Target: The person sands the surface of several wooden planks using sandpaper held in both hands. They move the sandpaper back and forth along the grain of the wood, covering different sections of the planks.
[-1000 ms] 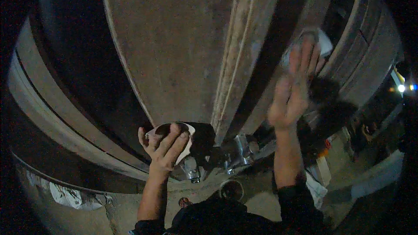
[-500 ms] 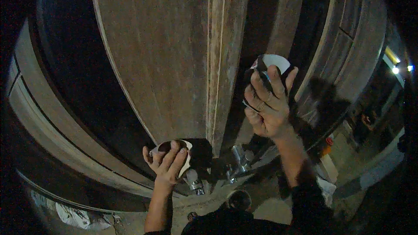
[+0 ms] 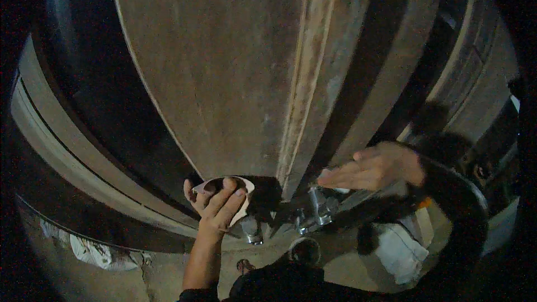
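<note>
A long brown wooden board (image 3: 218,78) with a ridged edge strip (image 3: 313,50) stretches away in front of me. At its near end my left hand (image 3: 218,204) is closed around a curled sheet (image 3: 246,204), white at the rim and dark brown inside, which looks like sandpaper. My right hand (image 3: 375,169) is off to the right, side-on, fingers straight and pressed together, low over the near end of the boards. Just under its fingers shows a pale edge (image 3: 342,190) of a second sheet, mostly hidden by the hand.
More long boards (image 3: 391,67) run along the right, and curved-looking ones (image 3: 67,128) lie at the left, with dark gaps between. Shiny metal pieces (image 3: 321,207) stand by the near end. A white sack (image 3: 400,251) and a crumpled white bag (image 3: 100,254) lie on the floor.
My right hand has come down and nearer, turning from upright with its curled sheet showing to side-on. My left hand has barely moved. The view has shifted, so the boards sit farther right.
</note>
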`<action>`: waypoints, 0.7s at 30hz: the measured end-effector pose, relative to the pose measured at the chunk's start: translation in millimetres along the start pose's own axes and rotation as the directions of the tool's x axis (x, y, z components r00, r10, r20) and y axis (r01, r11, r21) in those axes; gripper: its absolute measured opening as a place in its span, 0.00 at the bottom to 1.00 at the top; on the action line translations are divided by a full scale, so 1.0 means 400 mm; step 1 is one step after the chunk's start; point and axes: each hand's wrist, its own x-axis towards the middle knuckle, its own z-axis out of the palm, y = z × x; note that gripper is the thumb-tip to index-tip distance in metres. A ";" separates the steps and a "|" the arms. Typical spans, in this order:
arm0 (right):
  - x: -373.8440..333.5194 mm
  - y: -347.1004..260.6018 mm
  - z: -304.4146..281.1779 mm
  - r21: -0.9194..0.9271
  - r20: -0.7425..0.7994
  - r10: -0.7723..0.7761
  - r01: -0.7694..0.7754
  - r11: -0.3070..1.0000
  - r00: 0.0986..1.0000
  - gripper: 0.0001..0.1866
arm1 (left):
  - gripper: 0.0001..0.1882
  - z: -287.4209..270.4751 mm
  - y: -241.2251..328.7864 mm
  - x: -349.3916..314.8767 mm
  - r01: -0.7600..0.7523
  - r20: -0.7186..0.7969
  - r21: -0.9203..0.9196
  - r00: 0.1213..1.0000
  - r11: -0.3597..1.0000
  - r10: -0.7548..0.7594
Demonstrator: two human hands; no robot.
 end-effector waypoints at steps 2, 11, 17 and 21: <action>0.008 0.013 -0.001 0.102 -0.070 -0.109 0.116 0.988 0.992 0.27 | 0.19 0.006 -0.001 -0.003 -0.007 -0.032 -0.008 0.999 1.000 0.007; 0.044 -0.039 -0.033 0.179 0.069 -0.098 0.085 0.980 0.993 0.28 | 0.21 -0.019 0.021 0.002 0.031 -0.053 0.022 0.998 0.999 -0.030; 0.062 -0.040 -0.034 -0.392 0.294 -0.133 0.246 0.887 0.947 0.31 | 0.19 -0.020 0.009 0.007 0.072 -0.058 0.029 0.996 0.997 -0.070; 0.081 -0.086 -0.032 -0.243 0.223 0.088 -0.032 0.969 0.971 0.30 | 0.18 -0.016 -0.005 0.005 0.016 -0.084 0.048 0.996 0.999 -0.012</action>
